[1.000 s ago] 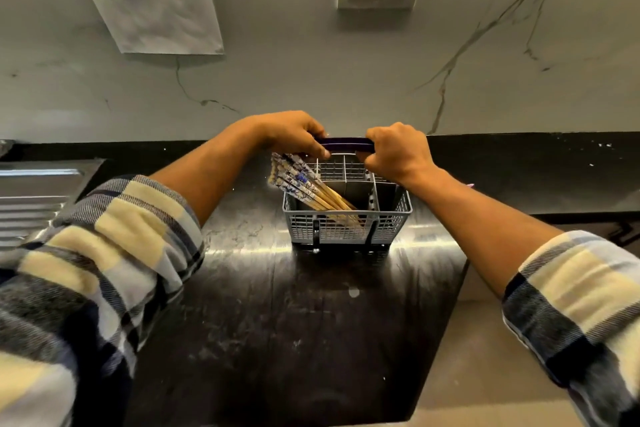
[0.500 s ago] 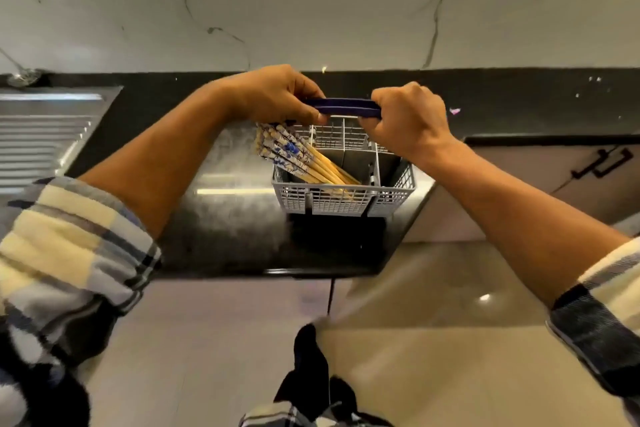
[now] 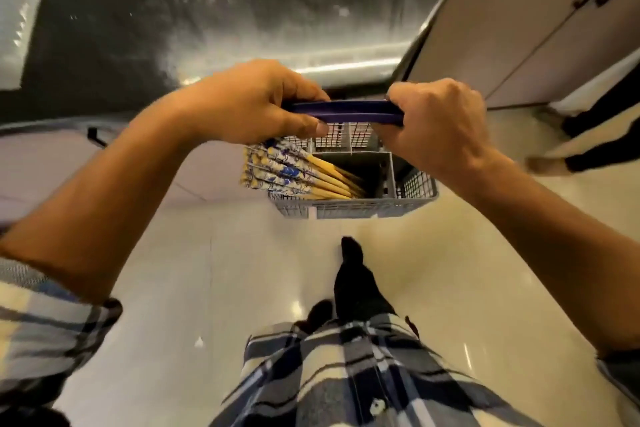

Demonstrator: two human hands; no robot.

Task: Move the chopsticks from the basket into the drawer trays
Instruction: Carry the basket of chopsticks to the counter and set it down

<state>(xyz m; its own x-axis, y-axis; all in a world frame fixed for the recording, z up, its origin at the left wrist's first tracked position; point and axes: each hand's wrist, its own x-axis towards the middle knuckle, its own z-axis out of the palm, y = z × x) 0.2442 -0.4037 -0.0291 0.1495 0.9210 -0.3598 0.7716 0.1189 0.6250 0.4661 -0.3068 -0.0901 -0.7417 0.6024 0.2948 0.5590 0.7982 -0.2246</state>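
Left hand: the left hand [image 3: 242,104] is curled tight round the left end of the handle [image 3: 343,111], thumb below, fingers wrapped over the top.
Right hand: the right hand [image 3: 436,121] is closed in a fist round the right end of the same handle, knuckles up.
Handle: dark blue bar, level, its middle bare between the two hands.
Basket: the basket [image 3: 353,208] is grey mesh and hangs below the handle, off the counter, over the floor; inner walls split it into compartments.
Chopsticks: the chopsticks [image 3: 294,172] sit in the near-left compartment, leaning left, their blue-and-white patterned ends sticking out over the left rim just under the left hand.
Counter: the counter [image 3: 138,28] is black and glossy, beyond the hands, its edge just behind the basket.
Cabinets: pale cabinet doors [image 3: 519,31] with dark handles at upper right.
Floor: cream tiles [image 3: 207,288] below the basket.
Below: checked shirt [image 3: 346,374] and a dark foot [image 3: 356,284] directly under the basket.
Right edge: another person's leg and foot [image 3: 568,159], blurred.
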